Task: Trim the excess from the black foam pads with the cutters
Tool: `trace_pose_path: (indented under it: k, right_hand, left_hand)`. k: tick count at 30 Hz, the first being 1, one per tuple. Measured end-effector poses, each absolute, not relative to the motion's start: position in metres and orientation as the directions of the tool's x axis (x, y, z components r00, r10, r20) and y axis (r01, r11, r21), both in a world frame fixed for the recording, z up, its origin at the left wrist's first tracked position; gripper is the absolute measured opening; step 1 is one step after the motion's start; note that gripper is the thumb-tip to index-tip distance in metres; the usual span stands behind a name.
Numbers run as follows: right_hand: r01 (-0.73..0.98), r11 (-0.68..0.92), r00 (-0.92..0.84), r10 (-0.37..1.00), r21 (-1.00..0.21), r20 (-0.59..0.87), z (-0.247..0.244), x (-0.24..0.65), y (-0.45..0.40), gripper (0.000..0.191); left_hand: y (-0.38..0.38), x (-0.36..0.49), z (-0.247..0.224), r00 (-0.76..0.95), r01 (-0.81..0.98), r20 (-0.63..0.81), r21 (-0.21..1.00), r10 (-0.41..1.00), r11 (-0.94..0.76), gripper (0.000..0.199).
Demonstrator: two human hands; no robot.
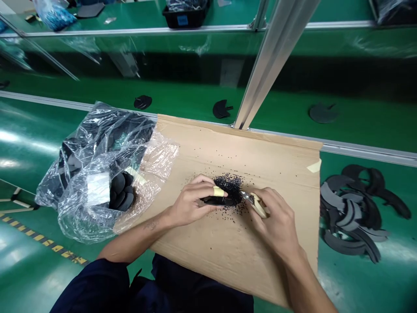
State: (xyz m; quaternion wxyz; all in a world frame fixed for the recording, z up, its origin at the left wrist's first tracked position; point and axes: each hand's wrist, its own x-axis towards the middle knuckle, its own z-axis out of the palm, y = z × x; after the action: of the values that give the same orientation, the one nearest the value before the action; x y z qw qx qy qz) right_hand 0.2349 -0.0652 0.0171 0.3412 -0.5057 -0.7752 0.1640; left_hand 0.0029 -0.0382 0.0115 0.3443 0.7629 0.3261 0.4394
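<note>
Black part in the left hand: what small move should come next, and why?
Probably bring the pliers in the right hand to the part's edge and nip it. The left hand grips the black part, the pliers' tip points toward it from close by, and the black bits scattered around suggest trimming.

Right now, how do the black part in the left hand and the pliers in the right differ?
Colour: the black part shows only black; the pliers have a silver head and cream handles.
Pose: the part lies nearly level across the image; the pliers slant, head toward upper left.
Shared: both are handheld over the cardboard sheet, near scattered black granules.
</note>
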Motion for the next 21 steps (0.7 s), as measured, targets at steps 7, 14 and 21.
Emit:
trace_pose_path:
  k: [7,14,21]
  right_hand:
    - [0.28,0.373,-0.239,0.919,-0.884,0.312,0.02,0.216,-0.072,0.014]
    - [0.417,0.652,-0.383,0.758,-0.633,0.528,0.01,0.218,-0.075,0.018]
    - [0.547,0.731,-0.485,0.674,-0.408,0.557,0.009,0.216,-0.077,0.021]
  left_hand:
    - [-0.047,0.009,0.007,0.375,0.046,0.31,0.935,0.874,-0.352,0.023]
    - [-0.045,0.006,0.015,0.464,-0.036,0.239,0.967,0.853,-0.252,0.031]
    - [-0.045,0.009,0.018,0.321,0.029,0.141,0.987,0.936,-0.159,0.015]
